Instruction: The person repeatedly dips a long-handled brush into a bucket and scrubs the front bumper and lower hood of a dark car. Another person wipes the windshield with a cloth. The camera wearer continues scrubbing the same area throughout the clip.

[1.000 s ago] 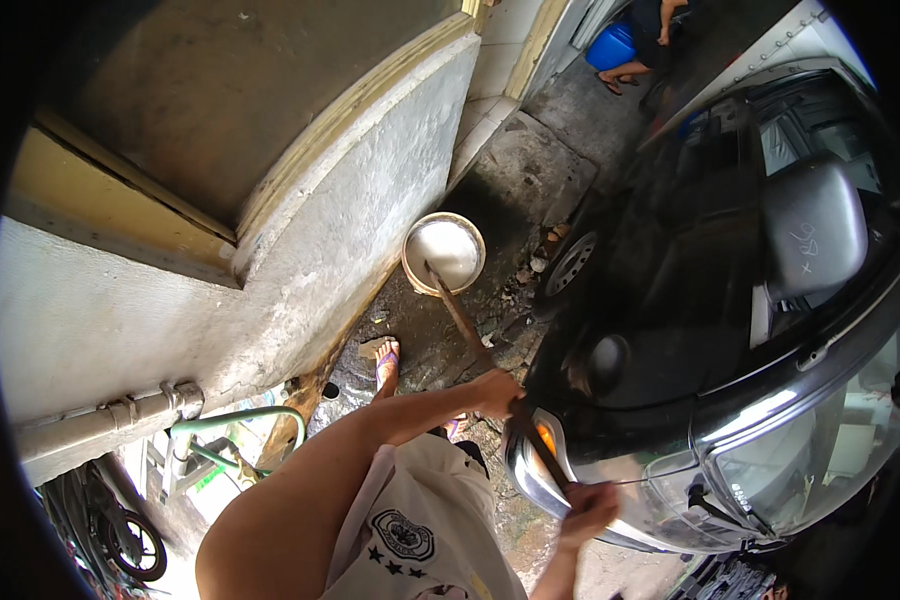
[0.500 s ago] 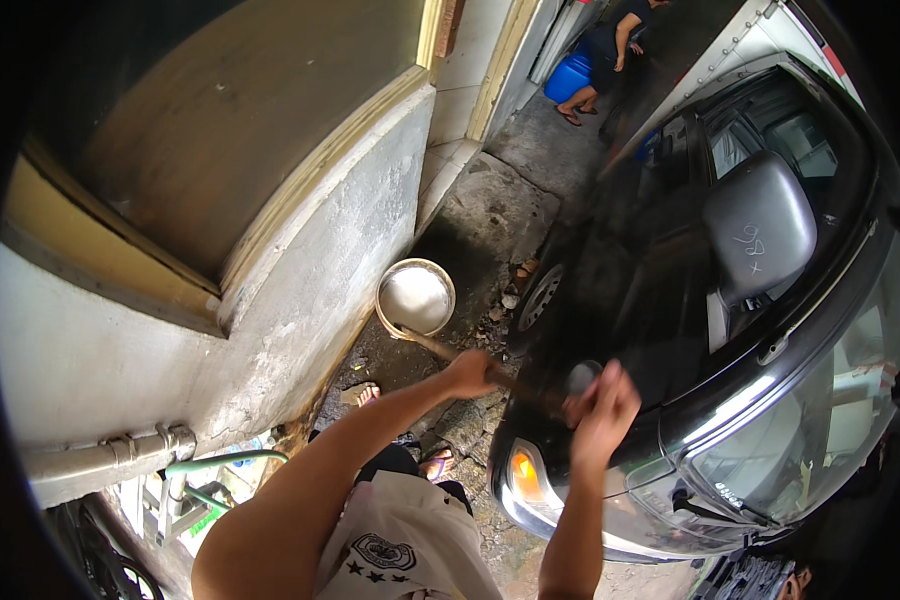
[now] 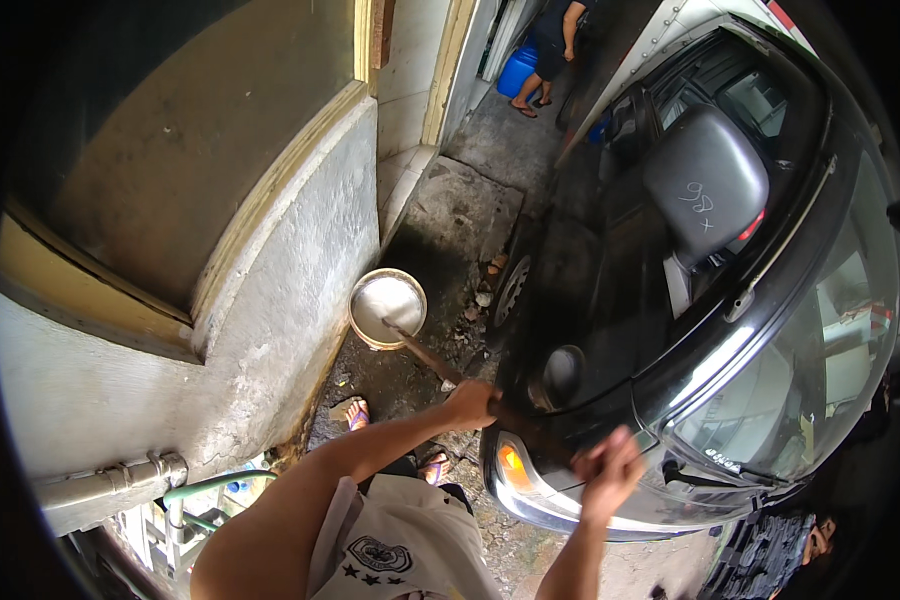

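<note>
A long wooden stick (image 3: 425,355) slants down and left into a round, pale bucket (image 3: 378,344). Its lower end dips into whitish liquid (image 3: 395,297) inside. My left hand (image 3: 473,404) is wrapped round the stick partway along, closed. Farther up, by the front of a black vehicle, my right hand (image 3: 610,470) is closed at the stick's upper part; motion blurs its fingers. The stick between my hands looks dark and smeared against the vehicle.
The black vehicle (image 3: 590,330) with its large side mirror (image 3: 708,185) stands close on the right. A plastered wall (image 3: 280,290) runs along the left. Rubble (image 3: 467,330) lies by the wheel. Farther off, another person (image 3: 548,50) is beside a blue container (image 3: 516,74).
My right hand has moved down toward me, and the stick's lower end has shifted within the bucket. My left hand keeps its grip. The whole view has swung a little to the right.
</note>
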### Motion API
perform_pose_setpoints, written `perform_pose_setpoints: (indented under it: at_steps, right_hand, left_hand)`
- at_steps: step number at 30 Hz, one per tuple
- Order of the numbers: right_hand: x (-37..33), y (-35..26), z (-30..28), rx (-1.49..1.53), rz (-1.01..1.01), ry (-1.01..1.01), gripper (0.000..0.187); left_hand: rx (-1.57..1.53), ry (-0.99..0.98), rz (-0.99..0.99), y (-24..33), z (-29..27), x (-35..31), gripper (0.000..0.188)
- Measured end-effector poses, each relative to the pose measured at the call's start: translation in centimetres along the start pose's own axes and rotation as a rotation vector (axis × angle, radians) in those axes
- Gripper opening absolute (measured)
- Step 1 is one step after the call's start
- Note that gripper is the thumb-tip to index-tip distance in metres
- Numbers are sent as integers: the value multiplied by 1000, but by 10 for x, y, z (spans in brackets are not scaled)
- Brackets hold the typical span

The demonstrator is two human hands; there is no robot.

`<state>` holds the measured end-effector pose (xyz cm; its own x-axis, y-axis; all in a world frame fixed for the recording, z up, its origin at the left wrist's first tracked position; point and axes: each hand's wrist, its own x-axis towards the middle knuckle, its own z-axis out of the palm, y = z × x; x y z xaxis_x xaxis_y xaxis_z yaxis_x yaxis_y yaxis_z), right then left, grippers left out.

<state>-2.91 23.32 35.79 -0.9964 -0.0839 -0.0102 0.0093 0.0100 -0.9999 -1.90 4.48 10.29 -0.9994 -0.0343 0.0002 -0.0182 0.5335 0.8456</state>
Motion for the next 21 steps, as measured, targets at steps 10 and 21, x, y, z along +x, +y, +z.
perform_pose_setpoints:
  at_steps: [10, 21]
  right_hand:
    - [74, -43, 148, -366, -123, -297, 46]
    - [-161, 142, -30, -285, -388, -572, 23]
  left_hand:
    - [-218, 310, -63, -26, -77, 41, 20]
    - [34, -31, 311, -97, 73, -121, 20]
